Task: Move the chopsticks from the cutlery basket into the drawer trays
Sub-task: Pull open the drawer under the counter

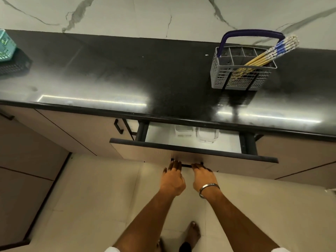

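Black countertop (127,73); drawer (192,157) below, partly open, clear trays (198,133) inside. Grey cutlery basket (241,77) on counter right — chopsticks (272,51) leaning inside. Left hand (173,177) and right hand (203,177) — fingers curled on drawer handle (186,165).

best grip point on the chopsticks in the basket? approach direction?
Grip the chopsticks on the patterned blue-and-white upper ends, which stick out past the cutlery basket's right rim. Probably come from above and to the right, along their lean: the lower ends sit down inside a compartment, and the blue handle arches over the basket's back, so a straight-down reach is more cramped.
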